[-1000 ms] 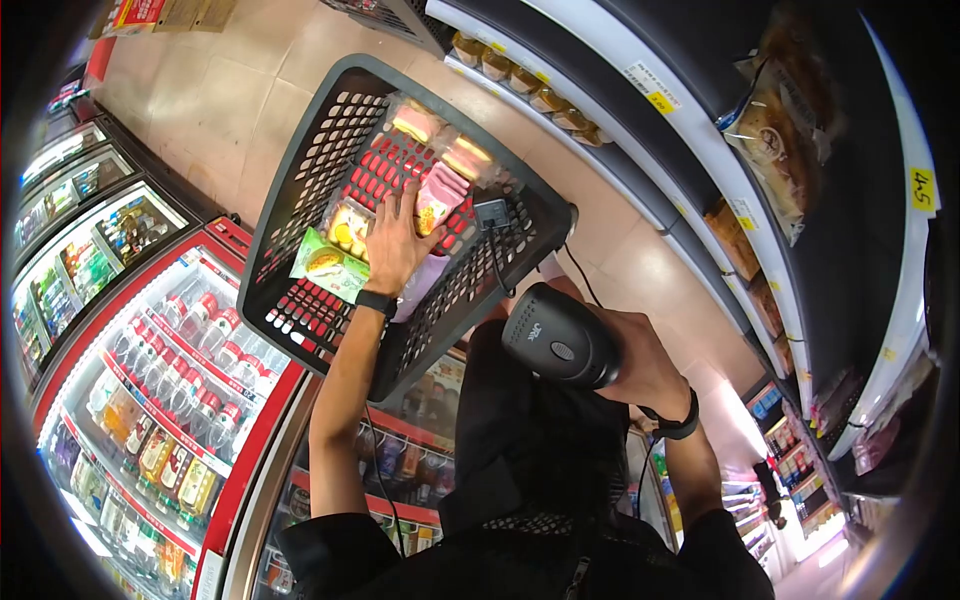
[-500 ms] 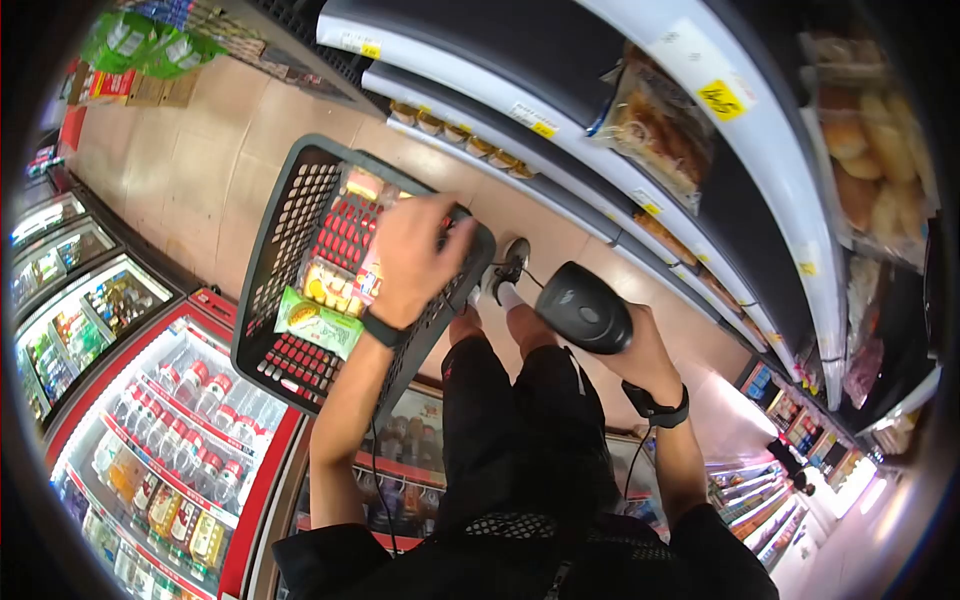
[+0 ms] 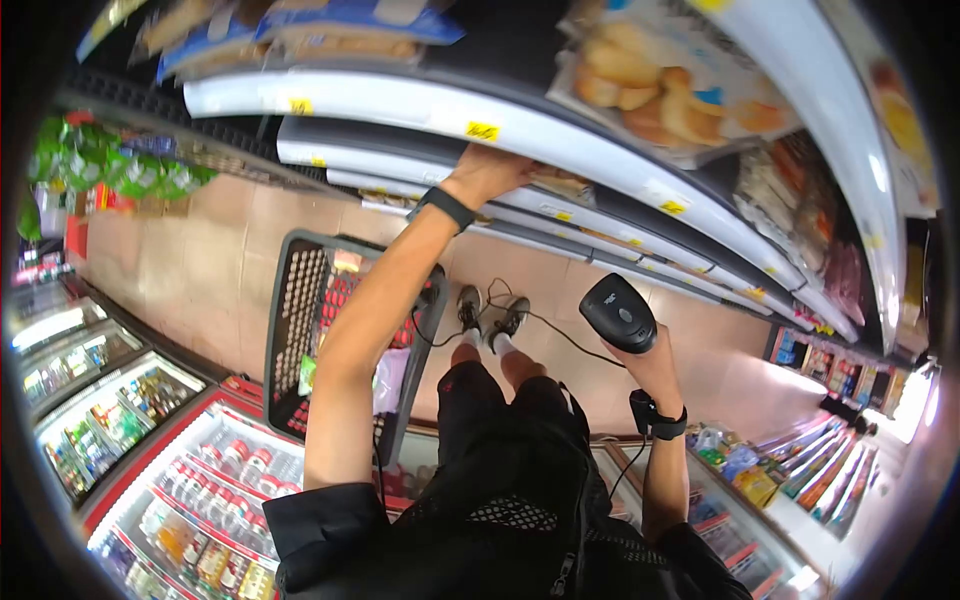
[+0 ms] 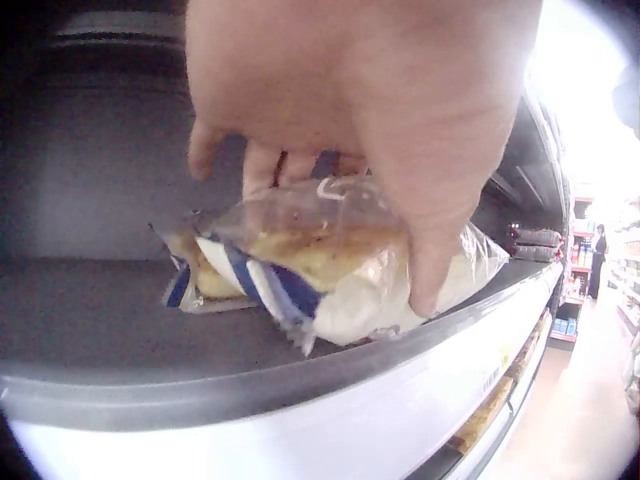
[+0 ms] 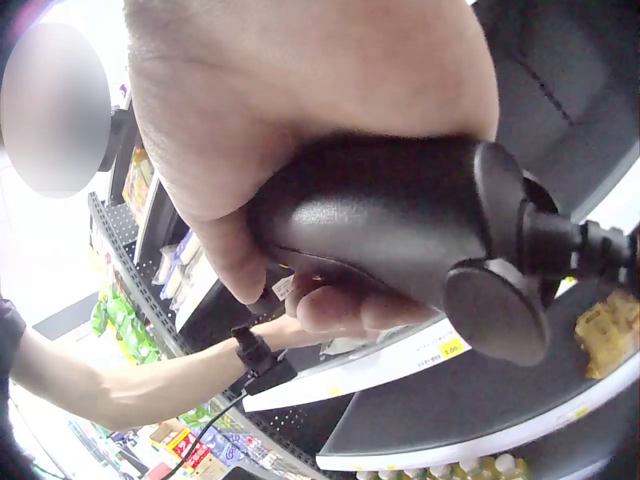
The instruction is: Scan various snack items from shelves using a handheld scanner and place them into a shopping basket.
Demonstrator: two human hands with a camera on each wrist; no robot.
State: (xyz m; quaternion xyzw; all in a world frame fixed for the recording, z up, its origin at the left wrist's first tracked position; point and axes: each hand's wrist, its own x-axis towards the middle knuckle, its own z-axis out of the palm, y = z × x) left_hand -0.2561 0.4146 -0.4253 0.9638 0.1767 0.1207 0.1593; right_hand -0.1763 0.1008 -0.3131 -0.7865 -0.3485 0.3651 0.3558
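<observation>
My left hand (image 3: 488, 174) reaches in under a shelf edge. In the left wrist view it grips a clear-wrapped bread (image 4: 335, 255) with blue and white stripes on its bag, thumb on the near side and fingers curled down behind. A second striped bread pack (image 4: 205, 275) lies right beside it, partly covered. My right hand (image 3: 655, 365) holds a black barcode scanner (image 3: 618, 312), whose cord (image 5: 580, 245) leaves the handle end. The right fingers wrap round its handle in the right wrist view.
A dark shopping basket (image 3: 272, 350) stands on the floor at left, with a green packet (image 3: 307, 375) and a pale purple packet (image 3: 390, 378) in it. Drink fridges (image 3: 190, 440) line the left. The white shelf edge (image 4: 300, 415) runs before the bread. A cable (image 3: 560, 325) crosses the floor by my feet.
My left hand has left the basket and moved up and away to the shelf, where it has taken hold of the bread. The right hand keeps the scanner, now held a little farther right.
</observation>
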